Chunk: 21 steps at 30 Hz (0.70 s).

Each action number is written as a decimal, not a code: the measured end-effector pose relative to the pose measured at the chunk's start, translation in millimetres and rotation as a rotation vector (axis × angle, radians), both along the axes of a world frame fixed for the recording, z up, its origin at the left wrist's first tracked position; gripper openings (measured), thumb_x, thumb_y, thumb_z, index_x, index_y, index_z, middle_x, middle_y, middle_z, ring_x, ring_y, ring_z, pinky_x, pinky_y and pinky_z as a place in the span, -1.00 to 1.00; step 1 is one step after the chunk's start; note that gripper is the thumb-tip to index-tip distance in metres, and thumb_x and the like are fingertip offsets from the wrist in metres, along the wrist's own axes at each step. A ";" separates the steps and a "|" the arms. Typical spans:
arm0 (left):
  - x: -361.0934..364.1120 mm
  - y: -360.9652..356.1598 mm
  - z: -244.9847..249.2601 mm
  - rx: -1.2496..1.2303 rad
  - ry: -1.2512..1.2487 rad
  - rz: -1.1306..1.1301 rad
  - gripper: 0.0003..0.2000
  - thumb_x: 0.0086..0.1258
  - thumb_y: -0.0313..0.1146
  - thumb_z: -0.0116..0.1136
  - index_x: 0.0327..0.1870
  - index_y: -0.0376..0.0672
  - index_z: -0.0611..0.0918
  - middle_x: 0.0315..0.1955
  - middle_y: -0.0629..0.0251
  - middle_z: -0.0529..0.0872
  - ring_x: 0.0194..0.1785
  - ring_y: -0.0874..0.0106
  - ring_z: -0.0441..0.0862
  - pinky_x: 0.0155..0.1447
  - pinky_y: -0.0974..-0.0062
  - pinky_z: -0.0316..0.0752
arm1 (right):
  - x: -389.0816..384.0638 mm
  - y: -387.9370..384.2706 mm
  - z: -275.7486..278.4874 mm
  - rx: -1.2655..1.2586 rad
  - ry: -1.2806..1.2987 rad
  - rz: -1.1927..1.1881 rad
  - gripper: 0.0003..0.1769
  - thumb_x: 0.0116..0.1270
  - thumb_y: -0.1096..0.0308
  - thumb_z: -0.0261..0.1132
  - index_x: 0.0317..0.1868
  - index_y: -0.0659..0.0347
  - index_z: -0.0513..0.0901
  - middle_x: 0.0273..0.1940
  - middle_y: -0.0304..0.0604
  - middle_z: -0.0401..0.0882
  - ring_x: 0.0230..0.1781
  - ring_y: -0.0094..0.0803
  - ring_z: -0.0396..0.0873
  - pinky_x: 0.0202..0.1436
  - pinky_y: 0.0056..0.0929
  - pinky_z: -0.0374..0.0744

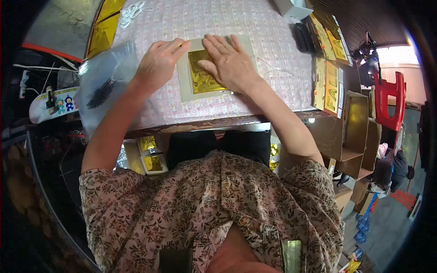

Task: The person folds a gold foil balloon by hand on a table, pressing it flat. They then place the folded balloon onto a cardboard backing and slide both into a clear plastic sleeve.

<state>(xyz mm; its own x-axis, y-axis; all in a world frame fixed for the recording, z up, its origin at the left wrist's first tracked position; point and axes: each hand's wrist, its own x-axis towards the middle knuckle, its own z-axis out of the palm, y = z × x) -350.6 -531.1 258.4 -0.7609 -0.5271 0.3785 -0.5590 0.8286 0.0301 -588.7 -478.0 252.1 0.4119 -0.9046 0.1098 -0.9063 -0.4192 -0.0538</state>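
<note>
A square of gold foil (202, 85) lies on a pale grey board (187, 93) near the table's front edge. My right hand (231, 66) rests flat over the foil and the board's upper part, fingers stretched forward and thumb spread to the left. At the board's upper left edge is my left hand (160, 61), its fingers closed in a pinch. What those fingers hold, if anything, is too small to make out. The foil's right side is hidden under my right hand.
A patterned cloth covers the table (191, 22). Clear plastic sheets (109, 68) hang over its left edge, near gold sheeting (104, 32). White cord (132, 12) lies far left. Printed gold boxes (328, 86), a dark object (304, 37) and a white box (293, 8) line the right.
</note>
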 end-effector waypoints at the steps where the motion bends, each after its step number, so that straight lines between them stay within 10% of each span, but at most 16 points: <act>1: 0.9 2.4 -1.3 0.005 -0.001 -0.003 -0.52 0.29 -0.63 0.12 0.27 -0.18 0.63 0.07 0.26 0.68 0.08 0.26 0.67 0.28 0.25 0.52 | -7.9 0.7 1.1 0.004 0.017 -0.034 -0.22 0.70 -0.21 -0.21 0.66 0.14 0.20 0.67 -0.10 0.17 0.70 -0.24 0.10 0.77 -0.06 -0.09; 15: 17.2 -27.4 -21.1 0.316 0.167 0.049 -0.59 0.38 -0.61 0.04 0.22 -0.20 0.70 0.16 0.13 0.72 0.19 0.13 0.69 0.29 0.24 0.59 | -91.3 4.1 -20.8 -0.117 -0.033 -0.152 -0.37 0.72 -0.11 -0.11 0.68 -0.19 0.21 0.66 -0.35 0.20 0.69 -0.18 0.13 0.70 0.14 0.00; 17: 2.1 -47.1 20.4 0.630 0.022 0.218 -0.68 0.40 -0.43 0.07 0.10 -0.16 0.76 0.13 0.01 0.74 0.15 0.13 0.70 0.32 0.26 0.56 | -93.4 3.2 -26.1 -0.099 -0.088 -0.127 -0.36 0.72 -0.11 -0.11 0.68 -0.17 0.20 0.67 -0.33 0.20 0.69 -0.16 0.12 0.71 0.13 -0.01; 19: -26.0 -87.9 18.9 0.372 -0.462 0.104 -0.66 0.39 -0.32 0.11 0.11 -0.17 0.75 0.19 -0.02 0.72 0.24 0.15 0.69 0.43 0.28 0.49 | -96.5 -0.4 -25.5 -0.066 -0.198 -0.097 -0.37 0.72 -0.09 -0.10 0.67 -0.09 0.24 0.66 -0.22 0.20 0.71 -0.11 0.06 0.72 0.10 -0.08; 21: -63.1 -77.7 18.0 0.613 0.063 0.231 -0.63 0.46 -0.03 0.22 -0.14 -0.21 0.74 -0.32 0.06 0.80 -0.18 0.10 0.75 -0.04 0.22 0.60 | -103.4 -6.6 -26.7 -0.084 -0.217 -0.063 -0.39 0.70 -0.01 -0.01 0.63 -0.02 0.30 0.62 -0.15 0.28 0.66 -0.13 0.17 0.68 0.05 0.06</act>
